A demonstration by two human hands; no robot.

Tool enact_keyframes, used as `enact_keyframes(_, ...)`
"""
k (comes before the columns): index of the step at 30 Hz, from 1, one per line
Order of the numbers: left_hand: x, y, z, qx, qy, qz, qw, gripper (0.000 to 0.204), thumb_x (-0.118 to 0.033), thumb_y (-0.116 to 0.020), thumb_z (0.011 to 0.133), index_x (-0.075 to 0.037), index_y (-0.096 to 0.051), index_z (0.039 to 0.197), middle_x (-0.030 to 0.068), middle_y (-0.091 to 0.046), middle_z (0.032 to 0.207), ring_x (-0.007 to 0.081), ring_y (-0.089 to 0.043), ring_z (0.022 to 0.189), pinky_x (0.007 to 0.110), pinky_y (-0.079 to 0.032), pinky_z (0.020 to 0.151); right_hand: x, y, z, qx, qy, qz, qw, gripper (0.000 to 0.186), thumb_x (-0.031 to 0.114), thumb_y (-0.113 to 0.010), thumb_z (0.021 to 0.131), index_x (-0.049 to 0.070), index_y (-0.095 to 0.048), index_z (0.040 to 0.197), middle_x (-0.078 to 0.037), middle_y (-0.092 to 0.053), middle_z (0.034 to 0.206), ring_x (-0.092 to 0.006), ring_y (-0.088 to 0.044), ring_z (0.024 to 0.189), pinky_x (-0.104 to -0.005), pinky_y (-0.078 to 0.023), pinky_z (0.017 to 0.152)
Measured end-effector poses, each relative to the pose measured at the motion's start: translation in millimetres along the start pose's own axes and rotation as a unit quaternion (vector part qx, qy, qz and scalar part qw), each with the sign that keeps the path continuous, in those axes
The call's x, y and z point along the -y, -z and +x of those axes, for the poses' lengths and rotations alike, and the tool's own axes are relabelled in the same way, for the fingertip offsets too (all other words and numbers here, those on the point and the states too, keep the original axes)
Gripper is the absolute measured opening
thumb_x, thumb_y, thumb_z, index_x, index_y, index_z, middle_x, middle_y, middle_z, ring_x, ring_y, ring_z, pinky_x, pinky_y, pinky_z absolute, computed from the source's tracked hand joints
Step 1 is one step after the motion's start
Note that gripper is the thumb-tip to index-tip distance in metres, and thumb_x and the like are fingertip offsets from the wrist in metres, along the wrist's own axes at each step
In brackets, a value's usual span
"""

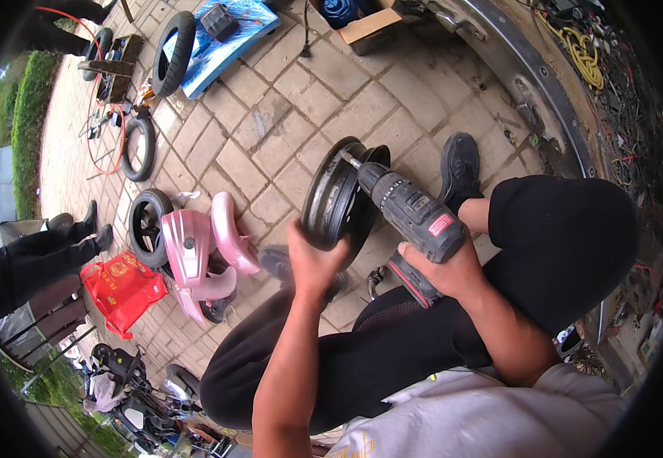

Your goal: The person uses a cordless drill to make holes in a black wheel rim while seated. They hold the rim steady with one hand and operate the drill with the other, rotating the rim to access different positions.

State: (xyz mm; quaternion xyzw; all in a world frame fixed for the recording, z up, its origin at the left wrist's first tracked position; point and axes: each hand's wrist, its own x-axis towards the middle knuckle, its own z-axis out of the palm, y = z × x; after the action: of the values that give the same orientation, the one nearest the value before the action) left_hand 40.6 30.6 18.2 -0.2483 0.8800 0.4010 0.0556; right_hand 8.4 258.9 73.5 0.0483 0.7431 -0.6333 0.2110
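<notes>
My left hand (pixel 316 258) grips the lower edge of a dark metal wheel rim (pixel 328 200), which stands tilted on its side above my legs. Wrapped around the handle of a grey and black cordless drill (pixel 415 215) is my right hand (pixel 447 269). The drill points up and left, and its bit (pixel 353 160) reaches to the rim's upper part; whether the tip touches the metal I cannot tell. Part of the rim's far side is hidden behind the drill.
Pink scooter body panels (pixel 194 243), a tire (pixel 150 246) and a red bag (pixel 124 290) lie to the left on brick paving. Another person's legs (pixel 37 256) stand beyond. A cardboard box (pixel 371 29) sits at the top, and cables (pixel 580 57) fill the right edge.
</notes>
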Motion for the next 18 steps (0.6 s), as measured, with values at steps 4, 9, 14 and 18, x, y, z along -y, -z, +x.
enact_keyframes(4, -4.2, 10.8, 1.4, 0.023, -0.091, 0.059, 0.994, 0.092, -0.025, -0.084, 0.068, 0.005, -0.037, 0.141, 0.0267, -0.054, 0.127, 0.0361, -0.057, 0.117, 0.04, -0.045, 0.102, -3.8, -4.7, 2.0, 0.058, -0.072, 0.03, 0.995, 0.046, 0.014, -0.072, 0.078, 0.001, -0.06, 0.12, -0.015, -0.069, 0.102, -0.0212, -0.066, 0.094, -0.0341, -0.052, 0.088)
enact_keyframes(9, -9.4, 0.2, 14.1, -0.029, -0.121, 0.125, 0.984, 0.089, -0.025, -0.083, 0.065, 0.006, -0.043, 0.138, 0.0249, -0.056, 0.118, 0.0427, -0.056, 0.111, 0.048, -0.047, 0.096, -3.9, -16.1, 2.5, 0.072, -0.069, 0.0, 0.995, 0.051, 0.012, -0.073, 0.078, 0.002, -0.058, 0.125, -0.015, -0.069, 0.109, -0.0224, -0.067, 0.098, -0.0355, -0.052, 0.09)
enact_keyframes(14, 1.7, -2.7, 19.7, -0.029, -0.087, 0.125, 0.988, 0.079, -0.017, -0.077, 0.066, 0.008, -0.046, 0.133, 0.0271, -0.057, 0.12, 0.044, -0.056, 0.113, 0.048, -0.046, 0.099, -7.6, -23.8, 5.0, 0.072, -0.024, -0.025, 0.997, 0.055, 0.008, -0.072, 0.077, 0.001, -0.056, 0.13, -0.014, -0.069, 0.112, -0.021, -0.066, 0.101, -0.0343, -0.051, 0.092)
enact_keyframes(18, 9.2, 0.0, 23.4, -0.019, -0.1, 0.115, 0.988, 0.078, -0.018, -0.077, 0.066, 0.009, -0.046, 0.133, 0.0283, -0.057, 0.12, 0.0449, -0.055, 0.114, 0.049, -0.046, 0.1, -13.1, -28.2, 6.1, 0.062, -0.026, -0.028, 0.997, 0.058, 0.007, -0.072, 0.077, 0.001, -0.055, 0.132, -0.014, -0.069, 0.112, -0.0197, -0.066, 0.101, -0.0334, -0.051, 0.091)
